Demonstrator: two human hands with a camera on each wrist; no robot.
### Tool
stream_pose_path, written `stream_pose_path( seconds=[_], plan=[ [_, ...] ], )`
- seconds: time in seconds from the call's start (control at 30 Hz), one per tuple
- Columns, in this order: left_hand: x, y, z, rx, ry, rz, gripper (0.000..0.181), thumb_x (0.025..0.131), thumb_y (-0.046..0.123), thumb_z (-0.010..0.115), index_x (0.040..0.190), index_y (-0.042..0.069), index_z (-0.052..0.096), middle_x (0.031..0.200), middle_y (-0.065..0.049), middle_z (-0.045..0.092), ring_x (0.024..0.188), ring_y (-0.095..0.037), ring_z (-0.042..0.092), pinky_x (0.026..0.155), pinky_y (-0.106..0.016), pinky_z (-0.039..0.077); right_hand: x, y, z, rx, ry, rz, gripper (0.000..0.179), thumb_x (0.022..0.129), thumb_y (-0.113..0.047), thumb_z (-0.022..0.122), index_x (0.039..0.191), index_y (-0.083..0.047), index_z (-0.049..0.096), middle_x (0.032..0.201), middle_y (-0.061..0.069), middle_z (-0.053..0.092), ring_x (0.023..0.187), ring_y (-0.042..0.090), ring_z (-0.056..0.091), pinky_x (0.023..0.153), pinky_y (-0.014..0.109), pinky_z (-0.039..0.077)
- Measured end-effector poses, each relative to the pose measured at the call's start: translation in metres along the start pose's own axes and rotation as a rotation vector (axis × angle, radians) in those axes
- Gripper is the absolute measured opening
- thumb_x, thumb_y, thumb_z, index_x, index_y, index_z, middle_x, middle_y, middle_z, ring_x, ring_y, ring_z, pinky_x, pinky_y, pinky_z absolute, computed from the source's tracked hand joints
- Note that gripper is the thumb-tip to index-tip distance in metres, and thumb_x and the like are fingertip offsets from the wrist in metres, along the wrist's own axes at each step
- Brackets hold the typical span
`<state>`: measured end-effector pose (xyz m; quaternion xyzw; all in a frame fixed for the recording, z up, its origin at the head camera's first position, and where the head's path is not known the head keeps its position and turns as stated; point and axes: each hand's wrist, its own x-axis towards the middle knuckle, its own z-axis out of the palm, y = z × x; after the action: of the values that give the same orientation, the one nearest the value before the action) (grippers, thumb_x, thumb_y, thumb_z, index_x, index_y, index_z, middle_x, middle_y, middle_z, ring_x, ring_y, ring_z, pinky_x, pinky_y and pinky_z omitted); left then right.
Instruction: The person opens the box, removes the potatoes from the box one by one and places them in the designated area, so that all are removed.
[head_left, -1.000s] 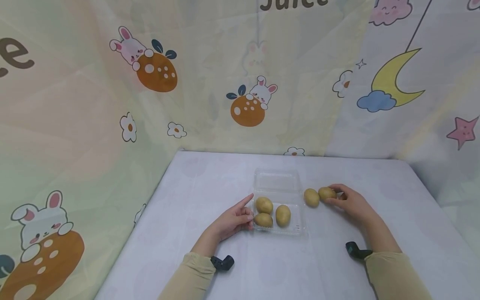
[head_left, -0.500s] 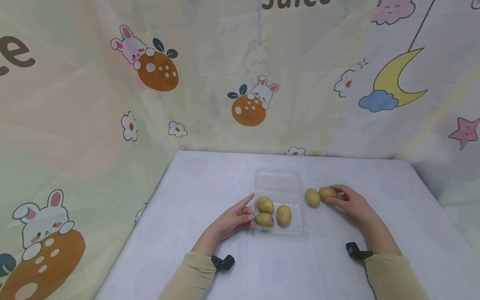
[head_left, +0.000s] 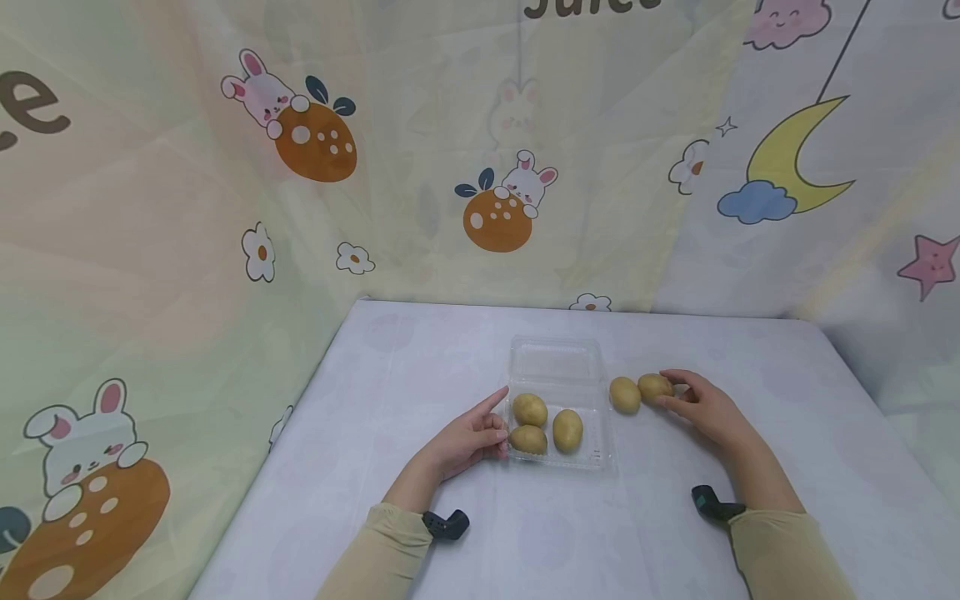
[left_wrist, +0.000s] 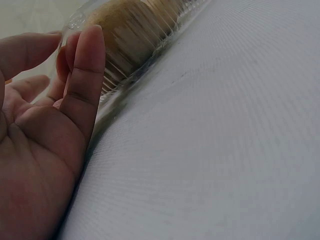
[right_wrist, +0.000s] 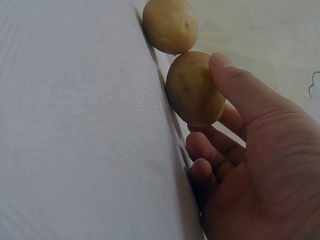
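Observation:
A clear plastic clamshell container [head_left: 589, 446] lies unfolded, its lid [head_left: 555, 363] away from me. Three potatoes sit in its base: one at the back left [head_left: 529, 410], one at the front left [head_left: 528, 440], one further right [head_left: 567, 431]. My left hand [head_left: 467, 440] touches the container's left side; its index finger is extended, and the left wrist view shows fingertips against the wall. Right of the container, my right hand [head_left: 703, 407] holds a potato [right_wrist: 192, 87] between thumb and fingers, low at the table. Another potato [head_left: 625, 395] lies right beside it, outside the container.
A pale cloth covers the table [head_left: 450, 350]. Behind and at the sides hangs a printed curtain [head_left: 405, 167] with rabbits, a moon and flowers. Black wrist cameras [head_left: 446, 525] stick out from both sleeves [head_left: 787, 554].
Hands, potatoes and container keep their places. The head view has shifted very slightly.

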<state>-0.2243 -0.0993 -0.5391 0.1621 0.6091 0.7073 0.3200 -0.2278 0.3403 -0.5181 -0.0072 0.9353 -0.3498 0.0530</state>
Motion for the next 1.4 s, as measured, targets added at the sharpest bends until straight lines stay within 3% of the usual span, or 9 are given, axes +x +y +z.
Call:
stream_pose_path(
  seconds=[0.1, 0.43, 0.73, 0.83, 1.13, 1.4],
  plan=[
    [0.001, 0.000, 0.000, -0.002, 0.000, 0.001, 0.080, 0.095, 0.012, 0.065, 0.158, 0.033, 0.020, 0.094, 0.000, 0.058, 0.079, -0.013, 0.064, 0.080, -0.031, 0.056, 0.000, 0.002, 0.000, -0.002, 0.001, 0.011, 0.076, 0.087, -0.063, 0.062, 0.145, -0.016, 0.044, 0.108, 0.014, 0.058, 0.088, 0.023, 0.050, 0.069, 0.030, 0.040],
    [0.001, 0.001, 0.000, -0.005, 0.001, 0.001, 0.079, 0.095, 0.011, 0.064, 0.157, 0.034, 0.021, 0.094, 0.000, 0.058, 0.079, -0.013, 0.064, 0.081, -0.031, 0.056, 0.000, 0.001, 0.000, 0.007, 0.010, -0.001, 0.075, 0.089, -0.060, 0.063, 0.145, -0.014, 0.044, 0.108, 0.014, 0.057, 0.087, 0.023, 0.049, 0.068, 0.031, 0.040],
    [0.001, 0.001, 0.000, -0.011, 0.002, -0.009, 0.081, 0.094, 0.013, 0.066, 0.157, 0.035, 0.021, 0.094, 0.000, 0.058, 0.080, -0.014, 0.064, 0.081, -0.032, 0.056, 0.001, 0.006, -0.002, 0.063, 0.001, -0.027, 0.080, 0.091, -0.058, 0.061, 0.153, -0.017, 0.032, 0.143, 0.017, 0.046, 0.091, 0.018, 0.056, 0.069, 0.027, 0.049],
    [0.002, 0.000, -0.001, -0.012, 0.004, -0.010, 0.080, 0.094, 0.013, 0.066, 0.157, 0.036, 0.022, 0.095, 0.000, 0.059, 0.080, -0.014, 0.064, 0.081, -0.032, 0.056, 0.000, 0.004, -0.007, 0.095, 0.001, -0.049, 0.078, 0.094, -0.053, 0.059, 0.155, -0.016, 0.028, 0.146, 0.018, 0.044, 0.090, 0.018, 0.060, 0.070, 0.028, 0.050],
    [0.001, -0.001, 0.000, -0.010, 0.008, -0.016, 0.080, 0.094, 0.012, 0.065, 0.157, 0.035, 0.021, 0.094, 0.000, 0.058, 0.080, -0.014, 0.064, 0.081, -0.032, 0.056, -0.001, -0.016, -0.021, 0.089, 0.032, -0.060, 0.070, 0.096, -0.053, 0.057, 0.152, -0.019, 0.034, 0.146, 0.014, 0.047, 0.089, 0.023, 0.062, 0.071, 0.031, 0.045],
    [0.002, -0.001, -0.001, -0.001, 0.007, -0.015, 0.080, 0.094, 0.012, 0.065, 0.157, 0.035, 0.021, 0.094, 0.000, 0.058, 0.080, -0.014, 0.064, 0.081, -0.032, 0.057, 0.000, -0.047, -0.027, 0.045, -0.035, -0.120, 0.060, 0.097, -0.049, 0.058, 0.148, -0.024, 0.041, 0.144, 0.009, 0.051, 0.099, 0.022, 0.057, 0.082, 0.036, 0.046]
  ],
)
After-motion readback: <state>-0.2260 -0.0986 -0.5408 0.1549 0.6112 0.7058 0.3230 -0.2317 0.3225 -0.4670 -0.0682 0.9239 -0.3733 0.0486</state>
